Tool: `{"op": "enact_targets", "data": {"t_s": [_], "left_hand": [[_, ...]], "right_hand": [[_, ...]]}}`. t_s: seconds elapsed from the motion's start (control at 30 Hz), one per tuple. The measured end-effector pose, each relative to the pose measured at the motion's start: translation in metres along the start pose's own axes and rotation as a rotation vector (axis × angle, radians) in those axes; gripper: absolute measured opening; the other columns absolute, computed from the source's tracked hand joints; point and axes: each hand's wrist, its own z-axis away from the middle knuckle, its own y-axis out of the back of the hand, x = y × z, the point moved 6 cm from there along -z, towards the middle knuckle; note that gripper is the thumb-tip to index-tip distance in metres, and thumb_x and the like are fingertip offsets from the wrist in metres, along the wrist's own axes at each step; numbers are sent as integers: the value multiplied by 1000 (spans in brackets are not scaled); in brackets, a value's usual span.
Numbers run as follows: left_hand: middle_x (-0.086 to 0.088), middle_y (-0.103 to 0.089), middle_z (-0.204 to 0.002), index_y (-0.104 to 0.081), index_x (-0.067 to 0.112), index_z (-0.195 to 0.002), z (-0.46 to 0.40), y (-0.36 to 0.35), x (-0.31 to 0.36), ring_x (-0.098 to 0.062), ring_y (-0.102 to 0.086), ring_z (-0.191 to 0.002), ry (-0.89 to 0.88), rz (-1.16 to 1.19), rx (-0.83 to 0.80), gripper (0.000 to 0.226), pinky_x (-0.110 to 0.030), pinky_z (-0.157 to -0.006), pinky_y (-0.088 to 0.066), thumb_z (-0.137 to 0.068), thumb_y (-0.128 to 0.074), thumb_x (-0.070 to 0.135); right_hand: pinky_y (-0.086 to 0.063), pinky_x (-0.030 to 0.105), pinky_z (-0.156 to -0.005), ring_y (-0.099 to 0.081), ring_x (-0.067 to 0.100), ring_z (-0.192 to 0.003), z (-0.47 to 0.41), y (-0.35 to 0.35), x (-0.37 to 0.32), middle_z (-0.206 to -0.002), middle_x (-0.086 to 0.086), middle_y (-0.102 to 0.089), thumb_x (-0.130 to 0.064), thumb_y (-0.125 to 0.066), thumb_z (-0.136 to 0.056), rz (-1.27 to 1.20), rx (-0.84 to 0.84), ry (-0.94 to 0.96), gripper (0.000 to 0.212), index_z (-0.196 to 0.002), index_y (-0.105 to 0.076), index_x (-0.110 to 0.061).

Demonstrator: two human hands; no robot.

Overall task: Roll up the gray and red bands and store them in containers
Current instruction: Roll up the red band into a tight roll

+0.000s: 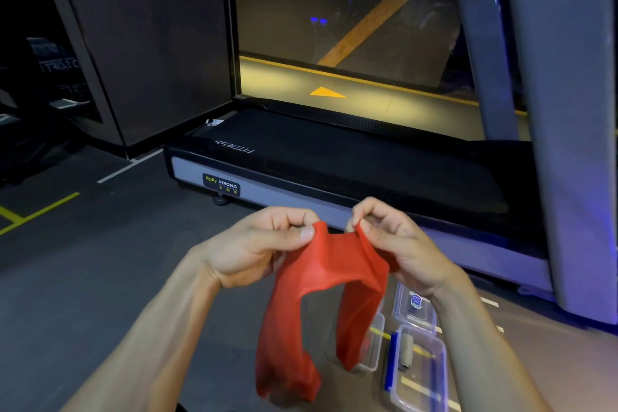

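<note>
The red band (321, 281) hangs in front of me, held up at its top edge by both hands, with its two ends drooping toward the floor. My left hand (257, 244) pinches the band's upper left corner between thumb and fingers. My right hand (398, 244) pinches the upper right corner the same way. On the floor at the lower right sits a clear container (421, 371) with a rolled gray band (406, 351) inside it. A second clear container (373, 344) lies partly hidden behind the red band.
A clear lid with a blue label (414, 308) lies on the floor beyond the containers. A black treadmill (334, 160) stands just ahead, its grey upright post (568, 144) at the right. The dark floor (100, 261) spreads to the left.
</note>
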Motion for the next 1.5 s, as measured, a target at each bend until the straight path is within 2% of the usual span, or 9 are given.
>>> {"op": "enact_targets", "data": {"t_s": [0.13,0.27,0.37,0.57,0.77,0.9,1.1,1.27,1.5], "left_hand": [[0,-60,-78,-68,16,-91,-1,1,-2,-8,-56,-66,19,-41,6,24,-20,-62,-45,-88,-76,38],[0,-61,-76,-68,14,-90,1,4,-3,-8,-57,-64,14,-65,54,14,-18,-60,-47,-97,-57,19],[-2,-63,-81,-63,-3,-95,-2,4,-7,-8,-57,-69,40,-103,57,21,-19,-64,-46,-99,-51,13],[-7,-54,-82,-58,-13,-98,-5,13,-12,-10,-51,-68,55,-224,146,31,-22,-62,-41,-96,-58,18],[-7,-54,-72,-72,19,-88,-4,14,-12,-8,-49,-65,59,-362,199,11,-21,-62,-39,-96,-63,19],[-9,-61,-83,-66,-3,-106,-1,9,-21,-16,-54,-80,150,-400,92,24,-30,-81,-43,-99,-63,20],[-7,-63,-73,-73,19,-80,-3,10,-18,-18,-49,-72,120,-492,141,10,-31,-72,-39,-89,-76,25],[-4,-75,-75,-72,18,-75,-7,10,-13,-8,-64,-70,26,-501,211,9,-21,-71,-49,-78,-81,21],[-5,-72,-74,-74,19,-80,-5,10,-14,-14,-56,-71,21,-464,193,9,-27,-70,-44,-85,-77,25]], "right_hand": [[-46,21,-67,-55,12,-77,-1,-1,-1,-92,4,-62,-28,-68,-91,5,10,-25,17,-98,-60,-15],[-50,48,-104,-64,35,-117,0,-10,-3,-120,16,-66,-22,-61,-95,-93,-14,4,17,-101,-54,-7],[-49,52,-106,-58,40,-131,-3,-29,-7,-140,15,-62,-14,-50,-101,-129,-24,36,7,-100,-51,-7],[-48,18,-81,-62,6,-92,-9,-49,-2,-98,-8,-70,-14,-55,-102,272,-56,59,8,-101,-57,-7],[-44,26,-74,-54,13,-77,-7,-33,-4,-83,0,-63,-14,-60,-103,470,-66,30,10,-99,-61,-5],[-40,17,-56,-46,6,-61,-5,-25,-16,-74,-1,-51,-16,-59,-97,76,30,109,5,-94,-61,-13],[-43,23,-55,-47,8,-58,-7,-13,-22,-71,-4,-52,-11,-53,-100,-414,46,133,8,-95,-57,-17],[-46,22,-57,-48,8,-60,-5,-7,-23,-73,-3,-53,-18,-79,-86,-452,25,134,23,-96,-59,-17],[-45,21,-55,-46,9,-59,-3,-5,-25,-71,-3,-52,-9,-66,-93,-416,73,115,12,-93,-58,-17]]}}
